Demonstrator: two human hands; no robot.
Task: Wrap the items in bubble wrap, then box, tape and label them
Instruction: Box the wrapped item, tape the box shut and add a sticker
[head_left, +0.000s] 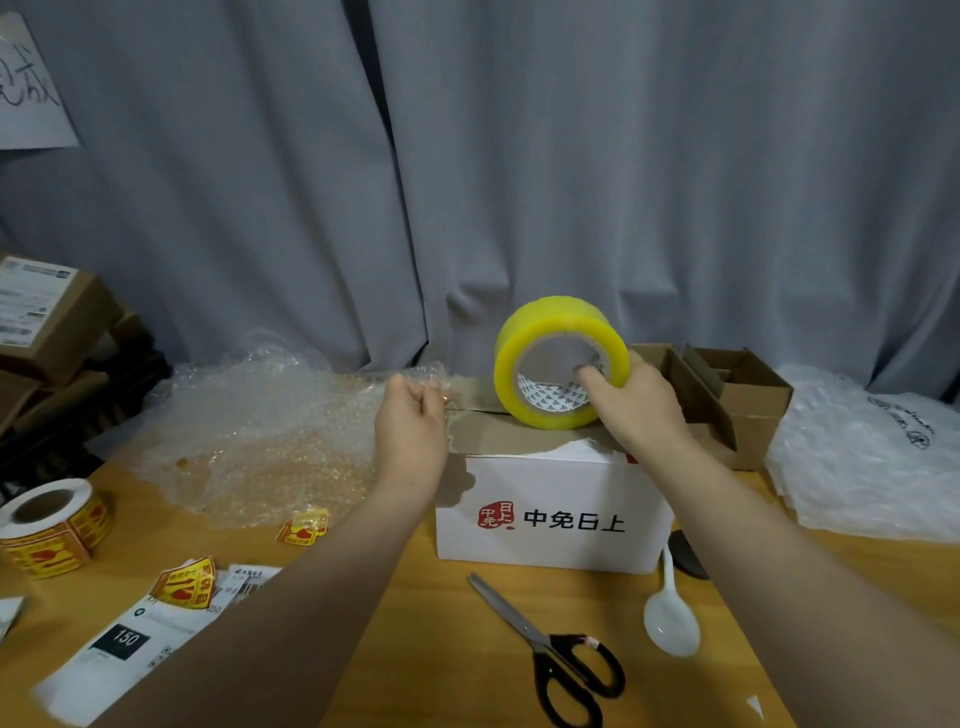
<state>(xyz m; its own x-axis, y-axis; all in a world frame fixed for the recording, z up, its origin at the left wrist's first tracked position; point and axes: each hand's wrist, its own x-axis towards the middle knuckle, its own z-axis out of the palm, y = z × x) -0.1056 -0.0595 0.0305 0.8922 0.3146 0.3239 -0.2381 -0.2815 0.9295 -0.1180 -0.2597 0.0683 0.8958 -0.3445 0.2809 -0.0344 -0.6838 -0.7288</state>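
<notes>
A closed box (553, 512), white-fronted with a red seal and black characters and a brown cardboard top, stands mid-table. My right hand (631, 402) grips a yellow roll of clear tape (558, 340) standing on edge on the box top, fingers hooked through its core. My left hand (410, 415) pinches the free end of the tape at the box's left edge; the clear strip stretches from there to the roll along the flap seam. Crumpled bubble wrap (260, 421) lies left of the box.
Black-handled scissors (556, 649) and a white plastic spoon (670, 618) lie in front of the box. A roll of yellow fragile stickers (49, 525), loose stickers and shipping labels (130, 639) sit front left. Open cardboard boxes (727, 400) and plastic bags (872, 447) are at right, stacked cartons far left.
</notes>
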